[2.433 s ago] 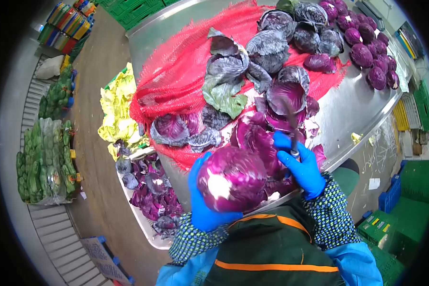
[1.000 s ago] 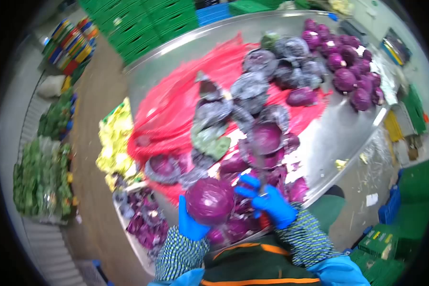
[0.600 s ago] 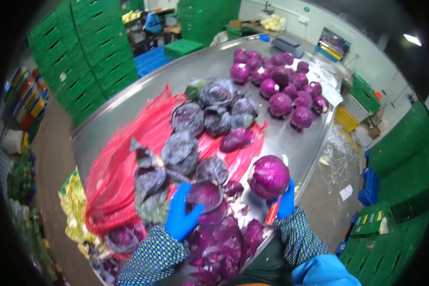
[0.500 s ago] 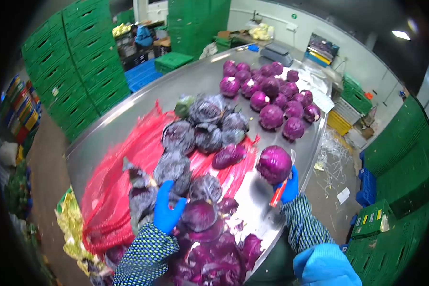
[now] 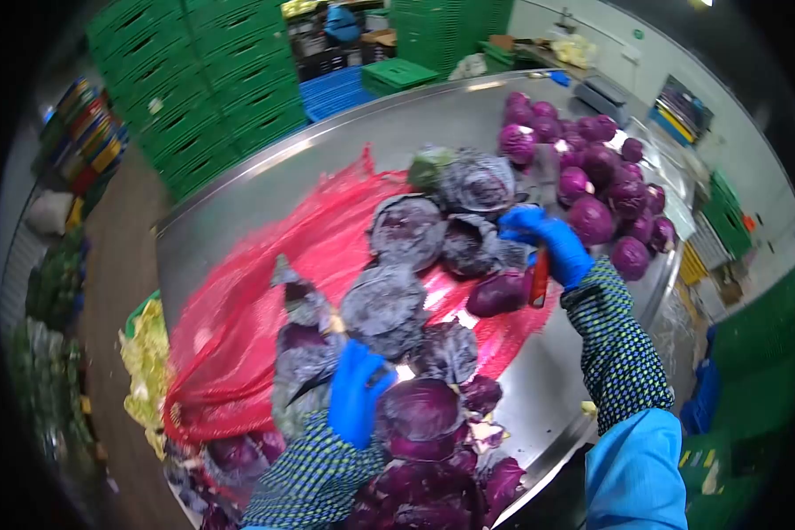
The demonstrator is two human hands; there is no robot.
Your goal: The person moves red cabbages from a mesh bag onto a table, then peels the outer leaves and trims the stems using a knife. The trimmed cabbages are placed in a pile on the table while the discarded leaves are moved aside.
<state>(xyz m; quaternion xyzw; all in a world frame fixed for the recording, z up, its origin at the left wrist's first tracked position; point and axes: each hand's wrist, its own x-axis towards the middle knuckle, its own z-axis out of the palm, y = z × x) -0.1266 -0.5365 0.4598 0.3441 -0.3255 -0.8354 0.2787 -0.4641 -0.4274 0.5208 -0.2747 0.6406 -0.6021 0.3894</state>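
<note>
My right hand [image 5: 552,243], in a blue glove, grips a knife by its red handle [image 5: 540,281]. Its fingers reach over the right side of the untrimmed red cabbages, and the blade is hard to make out. Beneath the wrist a smooth purple cabbage [image 5: 500,293] lies on the red mesh sack [image 5: 265,305]. My left hand [image 5: 355,393], also gloved, has thumb and fingers apart beside a dusty, leafy cabbage [image 5: 384,305]. Just right of it sits a dark purple cabbage [image 5: 421,415] among loose outer leaves [image 5: 433,499].
Peeled red cabbages [image 5: 590,221] are grouped on the right of the metal table [image 5: 336,141]. A scale [image 5: 602,97] stands at its far end. Stacked green crates [image 5: 212,88] rise behind, next to a blue crate [image 5: 334,95]. Yellowish leaves [image 5: 148,362] hang at the left edge.
My right hand has moved away from the table's near right edge to the untrimmed cabbages, knife still held. The peeled cabbage has left it. The view has shifted left.
</note>
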